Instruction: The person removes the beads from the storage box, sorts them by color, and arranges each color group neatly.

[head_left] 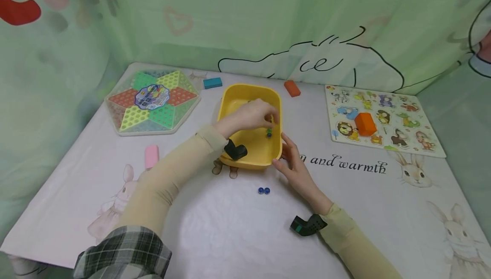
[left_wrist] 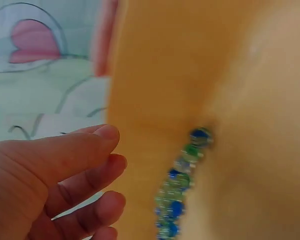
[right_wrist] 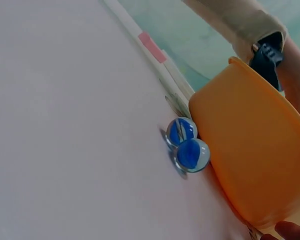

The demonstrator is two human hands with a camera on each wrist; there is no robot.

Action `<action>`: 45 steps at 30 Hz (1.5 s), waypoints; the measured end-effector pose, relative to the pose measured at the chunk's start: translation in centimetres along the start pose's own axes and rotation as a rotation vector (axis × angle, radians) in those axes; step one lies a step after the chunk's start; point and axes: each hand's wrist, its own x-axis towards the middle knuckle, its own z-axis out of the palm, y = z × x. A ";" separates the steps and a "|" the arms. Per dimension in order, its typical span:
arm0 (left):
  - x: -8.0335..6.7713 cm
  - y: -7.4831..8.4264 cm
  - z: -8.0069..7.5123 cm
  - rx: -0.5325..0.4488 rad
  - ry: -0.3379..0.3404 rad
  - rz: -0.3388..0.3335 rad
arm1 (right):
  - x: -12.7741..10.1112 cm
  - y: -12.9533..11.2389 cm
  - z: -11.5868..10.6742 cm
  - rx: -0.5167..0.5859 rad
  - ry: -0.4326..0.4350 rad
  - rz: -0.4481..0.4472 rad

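Observation:
A yellow plastic basin (head_left: 249,164) stands on the table. Along its right inner wall lies a line of blue, green and clear glass marbles (left_wrist: 176,207), partly hidden by my left hand in the head view. My left hand (head_left: 255,115) hovers inside the basin, thumb and fingertips apart beside the marbles, with nothing visible between them. Against the outside of the basin's near right corner rests my right hand (head_left: 295,168), its thumb and fingers spread along the wall. Two blue marbles (right_wrist: 187,147) sit touching each other on the table in front of the basin.
Chinese checkers in a hexagonal box (head_left: 153,100) lies back left. On the right, an orange block (head_left: 365,124) sits on an animal puzzle board (head_left: 395,121). Around the basin are a blue block (head_left: 212,83), an orange-red block (head_left: 292,88) and a pink block (head_left: 151,156).

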 end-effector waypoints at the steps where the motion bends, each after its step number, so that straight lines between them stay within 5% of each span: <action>1: 0.3 -0.2 0.2 0.021 -0.012 -0.010 | 0.0 0.0 0.0 -0.001 -0.001 0.000; 13: 2.2 -0.9 2.1 0.197 -0.151 0.013 | 0.0 -0.2 0.1 -0.021 0.005 -0.002; 35: 2.5 -1.3 2.6 0.305 -0.146 0.018 | 0.1 -0.2 0.1 -0.018 0.006 0.010; 40: 2.0 -0.7 2.0 0.310 -0.155 0.024 | 0.0 0.0 0.1 -0.020 0.005 0.018; 45: 0.6 0.4 -0.1 0.202 -0.108 0.051 | -0.1 -0.2 0.0 -0.007 0.002 0.018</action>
